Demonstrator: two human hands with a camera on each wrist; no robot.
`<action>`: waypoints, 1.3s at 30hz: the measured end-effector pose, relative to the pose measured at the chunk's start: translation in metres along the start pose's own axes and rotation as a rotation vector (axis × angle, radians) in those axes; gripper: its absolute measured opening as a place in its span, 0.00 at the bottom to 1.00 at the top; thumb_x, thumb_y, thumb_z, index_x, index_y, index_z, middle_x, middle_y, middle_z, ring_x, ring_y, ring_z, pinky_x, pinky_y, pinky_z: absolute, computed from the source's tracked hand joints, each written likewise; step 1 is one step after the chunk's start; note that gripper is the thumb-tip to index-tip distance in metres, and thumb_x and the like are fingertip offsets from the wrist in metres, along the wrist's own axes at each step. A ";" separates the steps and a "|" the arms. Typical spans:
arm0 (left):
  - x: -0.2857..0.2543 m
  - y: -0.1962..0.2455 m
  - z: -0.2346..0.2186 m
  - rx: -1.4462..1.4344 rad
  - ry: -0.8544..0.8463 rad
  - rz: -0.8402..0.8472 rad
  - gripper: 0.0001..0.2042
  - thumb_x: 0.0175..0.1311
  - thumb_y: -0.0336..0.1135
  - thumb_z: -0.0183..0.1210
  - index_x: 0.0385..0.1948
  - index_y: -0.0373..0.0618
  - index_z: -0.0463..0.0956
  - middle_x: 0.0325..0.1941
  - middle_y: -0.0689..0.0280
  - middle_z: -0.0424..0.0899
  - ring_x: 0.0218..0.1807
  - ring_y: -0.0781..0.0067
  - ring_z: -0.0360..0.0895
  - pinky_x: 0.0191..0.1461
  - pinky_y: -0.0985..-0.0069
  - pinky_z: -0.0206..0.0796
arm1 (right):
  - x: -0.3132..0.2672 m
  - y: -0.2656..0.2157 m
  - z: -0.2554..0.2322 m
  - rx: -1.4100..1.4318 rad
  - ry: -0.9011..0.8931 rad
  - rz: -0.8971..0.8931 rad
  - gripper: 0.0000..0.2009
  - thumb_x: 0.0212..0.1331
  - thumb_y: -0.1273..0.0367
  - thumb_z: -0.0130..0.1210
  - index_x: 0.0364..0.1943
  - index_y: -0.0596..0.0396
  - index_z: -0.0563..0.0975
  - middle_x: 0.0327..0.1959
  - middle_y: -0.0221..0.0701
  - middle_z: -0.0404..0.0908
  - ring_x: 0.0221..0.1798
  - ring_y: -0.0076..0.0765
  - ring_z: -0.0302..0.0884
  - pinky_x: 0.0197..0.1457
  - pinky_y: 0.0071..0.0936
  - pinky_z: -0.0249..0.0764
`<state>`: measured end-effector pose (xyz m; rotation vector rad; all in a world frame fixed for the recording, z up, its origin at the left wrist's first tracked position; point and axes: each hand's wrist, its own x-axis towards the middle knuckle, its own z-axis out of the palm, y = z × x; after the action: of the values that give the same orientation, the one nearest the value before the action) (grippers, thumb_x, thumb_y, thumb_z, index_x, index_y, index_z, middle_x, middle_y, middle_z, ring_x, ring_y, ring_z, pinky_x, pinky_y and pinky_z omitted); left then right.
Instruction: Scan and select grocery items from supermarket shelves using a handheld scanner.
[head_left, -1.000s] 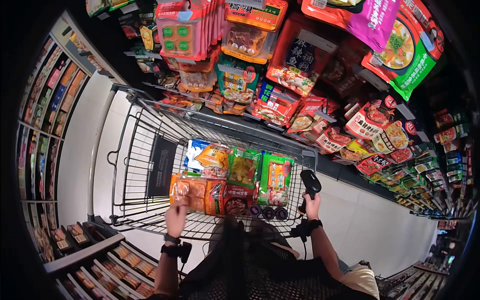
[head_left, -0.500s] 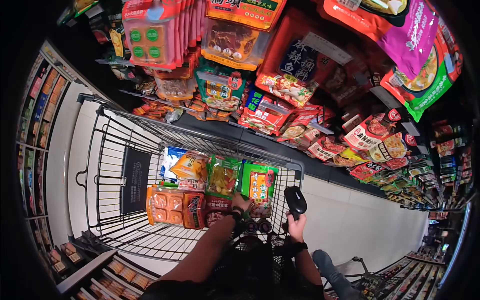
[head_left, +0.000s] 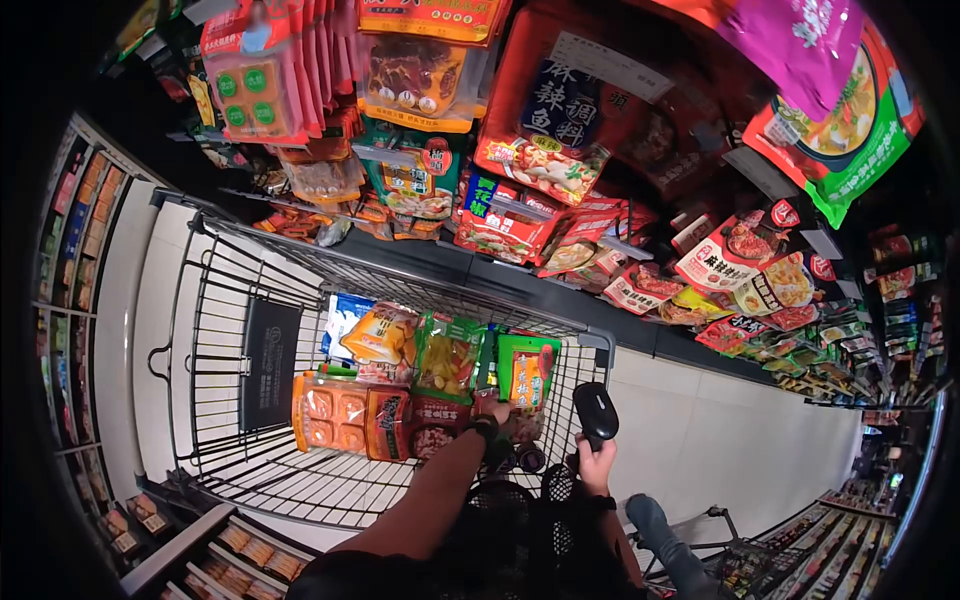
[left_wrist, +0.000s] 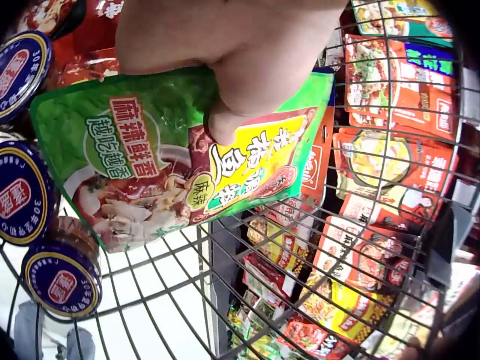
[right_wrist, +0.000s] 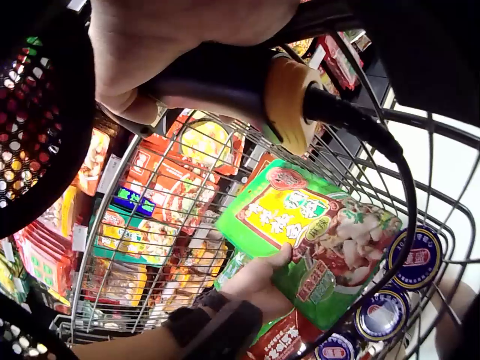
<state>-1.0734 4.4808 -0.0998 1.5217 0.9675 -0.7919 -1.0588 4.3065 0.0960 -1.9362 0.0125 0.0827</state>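
My left hand is in the shopping cart and pinches a green fish-seasoning packet by its edge. In the left wrist view the thumb of the hand lies across the printed front of the packet. The right wrist view shows the packet tilted above the blue-lidded jars. Beside the cart's right end, my right hand grips a black handheld scanner by its handle. A cable runs from the base of that handle.
Several packets lie in the cart: an orange one, a pickled-vegetable one, and a yellow and white one. The wire cart stands alongside a shelf of hanging seasoning packets. Another person's leg is at lower right.
My left hand has moved right from the orange packet to the green seasoning packet, which has shifted slightly in the last half second. My right hand still holds the scanner.
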 end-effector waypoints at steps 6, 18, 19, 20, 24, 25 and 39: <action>-0.060 0.005 -0.057 -0.239 -0.003 0.556 0.17 0.55 0.39 0.59 0.44 0.42 0.75 0.42 0.58 0.80 0.45 0.67 0.76 0.49 0.69 0.66 | 0.004 0.010 -0.013 0.009 0.041 0.050 0.04 0.50 0.76 0.52 0.31 0.61 0.72 0.20 0.24 0.71 0.25 0.18 0.68 0.25 0.19 0.64; -0.247 0.077 -0.227 -0.501 -0.220 0.539 0.15 0.60 0.31 0.56 0.48 0.41 0.72 0.46 0.69 0.77 0.48 0.80 0.70 0.54 0.78 0.61 | 0.034 -0.027 -0.011 -0.018 0.065 -0.015 0.10 0.50 0.74 0.55 0.37 0.59 0.73 0.36 0.29 0.70 0.39 0.26 0.68 0.44 0.24 0.65; -0.269 0.089 -0.232 -0.514 -0.153 0.563 0.15 0.60 0.30 0.56 0.49 0.40 0.71 0.47 0.68 0.77 0.49 0.79 0.71 0.54 0.77 0.61 | 0.032 -0.037 -0.009 -0.014 0.075 -0.021 0.10 0.50 0.74 0.55 0.37 0.59 0.73 0.36 0.29 0.70 0.39 0.26 0.68 0.44 0.24 0.65; -0.268 0.091 -0.237 -0.508 -0.164 0.564 0.15 0.60 0.30 0.56 0.49 0.40 0.71 0.47 0.68 0.77 0.49 0.79 0.71 0.54 0.77 0.61 | 0.030 -0.045 -0.008 0.007 0.116 -0.006 0.10 0.50 0.74 0.55 0.37 0.59 0.73 0.36 0.30 0.70 0.40 0.27 0.68 0.44 0.24 0.65; -0.251 0.088 -0.252 -0.874 -0.298 0.691 0.07 0.61 0.30 0.53 0.39 0.43 0.70 0.34 0.71 0.74 0.35 0.76 0.71 0.39 0.77 0.65 | 0.017 -0.100 -0.016 0.180 0.210 0.085 0.09 0.50 0.74 0.54 0.38 0.58 0.74 0.37 0.28 0.73 0.39 0.24 0.68 0.43 0.22 0.65; -0.244 0.095 -0.251 -1.030 -0.587 0.804 0.09 0.61 0.34 0.52 0.40 0.42 0.70 0.32 0.70 0.73 0.31 0.75 0.69 0.36 0.78 0.62 | 0.015 -0.114 -0.019 0.237 0.189 0.040 0.09 0.51 0.73 0.54 0.38 0.57 0.75 0.37 0.26 0.74 0.36 0.22 0.68 0.41 0.21 0.65; -0.289 0.159 -0.231 -1.185 -1.561 0.778 0.17 0.56 0.46 0.56 0.32 0.42 0.64 0.17 0.73 0.59 0.19 0.81 0.57 0.23 0.82 0.52 | -0.048 -0.266 0.050 0.890 -0.589 0.020 0.30 0.41 0.66 0.55 0.51 0.70 0.66 0.51 0.54 0.70 0.56 0.53 0.69 0.63 0.42 0.61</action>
<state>-1.0628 4.6550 0.2635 -0.0747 -0.3991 -0.4101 -1.0966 4.4470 0.3292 -0.9714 -0.2783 0.5602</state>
